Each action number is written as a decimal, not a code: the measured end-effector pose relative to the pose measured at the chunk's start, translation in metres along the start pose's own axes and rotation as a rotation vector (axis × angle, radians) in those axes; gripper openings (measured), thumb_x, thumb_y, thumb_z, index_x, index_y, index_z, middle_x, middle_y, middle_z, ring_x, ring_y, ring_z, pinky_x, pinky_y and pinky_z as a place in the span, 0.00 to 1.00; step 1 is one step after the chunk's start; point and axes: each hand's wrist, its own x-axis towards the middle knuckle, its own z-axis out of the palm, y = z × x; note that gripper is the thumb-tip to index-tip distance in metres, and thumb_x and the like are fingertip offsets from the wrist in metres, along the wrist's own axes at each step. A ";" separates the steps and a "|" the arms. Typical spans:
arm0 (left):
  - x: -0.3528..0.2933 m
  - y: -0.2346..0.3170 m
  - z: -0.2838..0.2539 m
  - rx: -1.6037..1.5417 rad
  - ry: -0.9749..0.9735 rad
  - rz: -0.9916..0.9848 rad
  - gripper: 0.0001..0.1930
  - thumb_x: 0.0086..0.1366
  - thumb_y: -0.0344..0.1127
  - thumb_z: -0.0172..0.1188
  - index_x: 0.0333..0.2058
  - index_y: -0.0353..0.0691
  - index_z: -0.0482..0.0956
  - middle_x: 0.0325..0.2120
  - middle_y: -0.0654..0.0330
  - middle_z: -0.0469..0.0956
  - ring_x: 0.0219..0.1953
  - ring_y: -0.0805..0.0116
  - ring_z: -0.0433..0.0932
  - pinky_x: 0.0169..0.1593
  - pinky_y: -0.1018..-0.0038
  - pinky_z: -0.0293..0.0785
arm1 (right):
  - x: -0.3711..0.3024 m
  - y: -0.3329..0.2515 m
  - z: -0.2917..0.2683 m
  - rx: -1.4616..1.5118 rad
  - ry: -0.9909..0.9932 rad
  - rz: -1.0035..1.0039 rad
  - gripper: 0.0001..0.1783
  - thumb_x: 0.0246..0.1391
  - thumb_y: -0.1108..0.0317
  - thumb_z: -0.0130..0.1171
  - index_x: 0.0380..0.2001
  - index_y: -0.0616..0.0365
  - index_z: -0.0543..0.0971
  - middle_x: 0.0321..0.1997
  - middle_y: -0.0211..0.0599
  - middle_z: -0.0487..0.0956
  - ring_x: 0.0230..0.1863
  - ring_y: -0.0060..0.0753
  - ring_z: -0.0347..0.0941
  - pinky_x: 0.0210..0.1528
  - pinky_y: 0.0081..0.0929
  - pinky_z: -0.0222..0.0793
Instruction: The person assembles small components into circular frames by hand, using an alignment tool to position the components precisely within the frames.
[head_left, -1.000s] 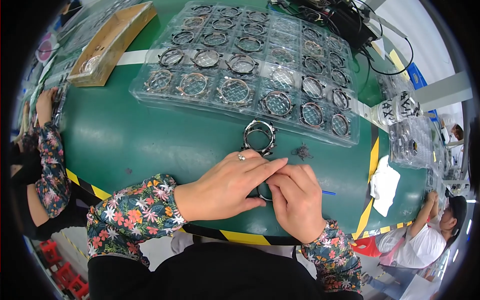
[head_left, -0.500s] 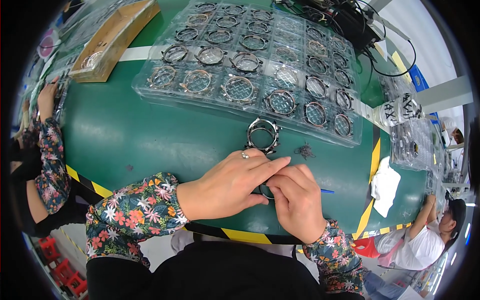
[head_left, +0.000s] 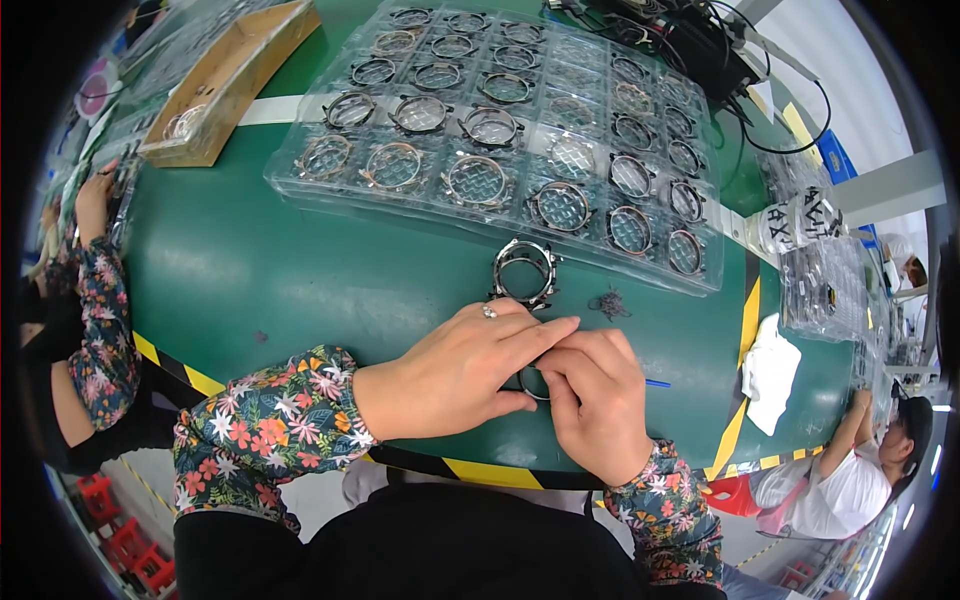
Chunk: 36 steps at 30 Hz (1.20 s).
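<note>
My left hand (head_left: 455, 362) and my right hand (head_left: 600, 405) meet over the near part of the green table, fingers closed around a dark round watch case (head_left: 535, 394). Only a small arc of it shows between my thumbs; the fingers cover the rest. Past my right hand sticks out a thin blue pointed piece (head_left: 657, 384); I cannot tell whether the hand holds it. Just beyond my left fingers lies another black and silver watch case (head_left: 549, 275) on the table. A small pile of dark scraps (head_left: 610, 302) lies to its right.
A stack of clear plastic trays (head_left: 690, 278) with several watch cases spans the far side. A cardboard box (head_left: 205, 150) stands far left, a white cloth (head_left: 770, 375) right, and black cables (head_left: 690, 30) at the back. Co-workers sit at both sides.
My right hand has turned and shifted very slightly at the watch case. My left hand and the things on the table stay where they were.
</note>
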 end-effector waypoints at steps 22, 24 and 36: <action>0.000 0.001 0.000 -0.024 0.005 -0.005 0.44 0.46 0.31 0.76 0.64 0.35 0.67 0.42 0.53 0.78 0.47 0.53 0.75 0.54 0.61 0.72 | 0.001 0.000 -0.004 0.038 -0.102 -0.011 0.08 0.44 0.82 0.62 0.30 0.62 0.80 0.35 0.39 0.80 0.36 0.47 0.73 0.40 0.37 0.70; 0.001 0.001 0.001 -0.022 0.006 -0.005 0.44 0.46 0.31 0.76 0.64 0.35 0.67 0.42 0.53 0.78 0.47 0.53 0.75 0.54 0.61 0.72 | 0.001 0.001 -0.004 0.034 -0.105 -0.015 0.07 0.44 0.82 0.62 0.30 0.62 0.80 0.35 0.39 0.79 0.36 0.47 0.73 0.40 0.37 0.70; 0.002 0.001 -0.002 -0.008 -0.036 -0.009 0.44 0.47 0.33 0.76 0.65 0.37 0.67 0.44 0.53 0.78 0.48 0.53 0.75 0.55 0.61 0.72 | 0.000 0.002 -0.010 0.039 -0.144 -0.030 0.06 0.45 0.81 0.63 0.29 0.61 0.80 0.34 0.39 0.79 0.36 0.46 0.73 0.39 0.38 0.71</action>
